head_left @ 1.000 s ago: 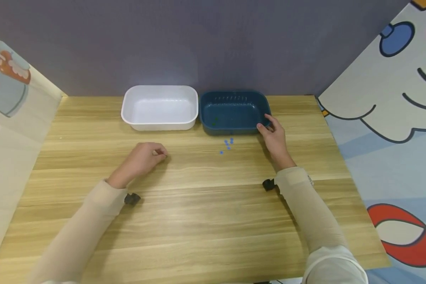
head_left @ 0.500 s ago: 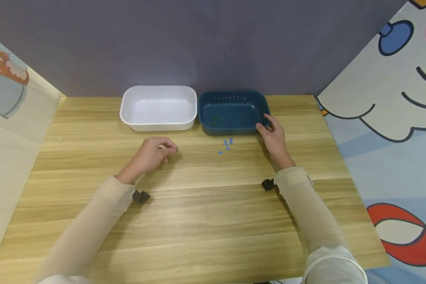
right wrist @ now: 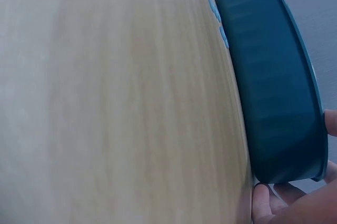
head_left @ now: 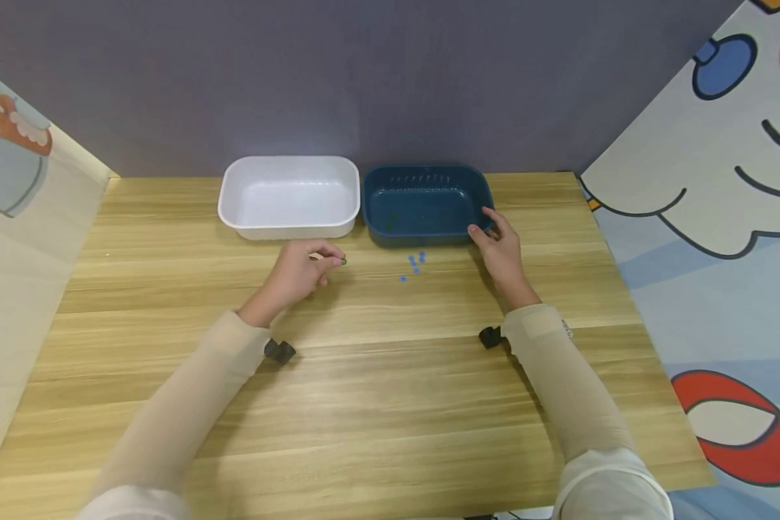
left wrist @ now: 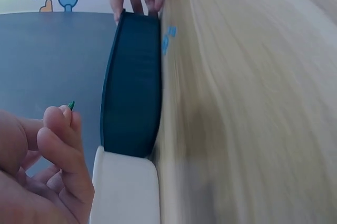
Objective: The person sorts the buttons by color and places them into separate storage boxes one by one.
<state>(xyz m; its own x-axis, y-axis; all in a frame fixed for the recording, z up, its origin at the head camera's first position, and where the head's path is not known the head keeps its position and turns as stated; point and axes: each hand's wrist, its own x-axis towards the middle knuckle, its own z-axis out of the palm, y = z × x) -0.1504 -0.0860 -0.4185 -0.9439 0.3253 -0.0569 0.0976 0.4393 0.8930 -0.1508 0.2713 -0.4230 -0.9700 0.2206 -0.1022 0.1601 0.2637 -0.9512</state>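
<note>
Between thumb and fingertips my left hand (head_left: 295, 273) pinches a small green piece (left wrist: 71, 105), raised over the table in front of the white plastic basin (head_left: 289, 233). My right hand (head_left: 507, 266) grips the near right corner of a dark blue plastic basin (head_left: 429, 240), its fingers around the rim and wall. A few tiny green pieces (head_left: 391, 226) lie inside that basin at the left. Several tiny blue pieces (head_left: 417, 271) are scattered on the table just in front of it.
The two basins stand side by side at the back of the wooden table (head_left: 390, 404), close to a grey panel (head_left: 364, 79). Cartoon-printed walls flank the table on the left and right.
My left hand has moved right and toward the back, and the green piece now shows at its fingertips. The right hand has stayed at the dark blue basin's corner.
</note>
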